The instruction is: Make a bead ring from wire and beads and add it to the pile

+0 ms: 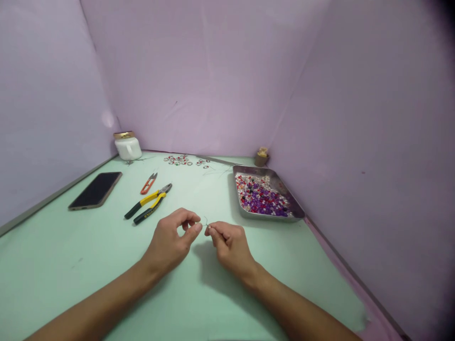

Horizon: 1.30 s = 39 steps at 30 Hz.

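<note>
Above the green tabletop, my two hands are held close together with a thin, dark wire or thread (205, 220) between them. My left hand (177, 234) has its thumb and index finger pinched at one end of it. Thumb and forefinger of my right hand (229, 239) are closed on the other side, where a tiny pale spot, perhaps a bead, shows at the fingertips. A metal tray (249, 214) of purple, red, white and dark beads (263, 196) stands beyond my right hand. Yellow-and-black pliers (151, 202) lie beyond my left hand.
Red thread snips (148, 183) and a dark phone (95, 190) lie on the left. At the back are a white jar with a gold lid (128, 147), several small beaded rings (177, 160) and a small brown container (262, 157). Pinkish walls (199, 76) enclose the table.
</note>
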Available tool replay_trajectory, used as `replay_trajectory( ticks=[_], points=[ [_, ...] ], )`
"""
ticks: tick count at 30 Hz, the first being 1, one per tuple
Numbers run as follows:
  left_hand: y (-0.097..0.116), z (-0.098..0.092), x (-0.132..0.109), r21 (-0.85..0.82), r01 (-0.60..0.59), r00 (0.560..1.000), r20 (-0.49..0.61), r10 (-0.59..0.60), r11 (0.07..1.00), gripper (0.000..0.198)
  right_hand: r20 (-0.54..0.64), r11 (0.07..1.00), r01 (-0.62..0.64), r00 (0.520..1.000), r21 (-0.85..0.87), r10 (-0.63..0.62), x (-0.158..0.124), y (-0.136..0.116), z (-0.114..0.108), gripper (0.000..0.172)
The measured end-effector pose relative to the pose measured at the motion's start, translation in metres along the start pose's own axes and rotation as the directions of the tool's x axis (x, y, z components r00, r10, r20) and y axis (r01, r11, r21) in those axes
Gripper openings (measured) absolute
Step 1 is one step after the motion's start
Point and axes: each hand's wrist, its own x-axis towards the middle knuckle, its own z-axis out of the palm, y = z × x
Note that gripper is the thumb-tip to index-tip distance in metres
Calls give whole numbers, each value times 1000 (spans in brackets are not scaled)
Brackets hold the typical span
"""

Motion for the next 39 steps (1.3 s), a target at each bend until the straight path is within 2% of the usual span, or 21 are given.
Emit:
replay_trajectory(
  ticks=[2,4,10,14,17,19,22,25,28,30,31,33,34,36,39],
  points=[
    [0,2,0,68,-43,999,19,42,997,12,1,997,61,998,-52,-61,-1,0,2,22],
    [0,3,0,117,-41,999,41,36,992,15,-5,990,113,994,-85,-113,-2,1,2,22],
    [4,4,1,127,106,984,131,-123,986,14,-34,972,158,985,-174,-167,-1,4,3,23],
    [3,5,1,112,155,984,68,-163,982,10,-34,964,177,982,-197,-187,-1,5,2,24],
    [3,5,2,87,173,979,91,-181,981,11,-33,963,178,982,-201,-189,-1,5,2,24],
    [4,6,2,62,157,979,124,-164,986,14,-31,963,176,982,-206,-187,-2,5,2,24],
    [6,10,1,35,89,989,116,-92,995,15,-31,965,168,984,-201,-178,-2,4,3,23],
    [6,13,-1,3,41,995,93,-41,999,16,-59,976,144,986,-162,-156,-3,1,4,23],
    [6,10,1,-78,104,987,132,-93,992,15,-79,997,76,994,-34,-78,-2,-3,3,25],
    [5,3,6,-123,164,969,207,-137,979,14,-3,989,-28,1000,145,29,-1,-5,0,25],
    [4,-1,8,-130,178,957,253,-141,976,14,80,964,-93,994,249,76,0,-5,-2,24],
    [2,-10,13,-130,156,926,365,-99,979,12,307,876,-231,946,423,102,2,-4,-8,24],
    [1,-15,14,-133,124,904,423,-57,983,11,424,829,-295,902,476,78,3,-2,-11,25],
    [0,-21,13,-159,28,852,521,60,987,10,626,753,-414,780,512,3,5,0,-16,25],
    [6,-22,7,-198,-151,752,613,243,968,14,831,705,-560,550,435,-76,6,3,-22,22]
  ],
)
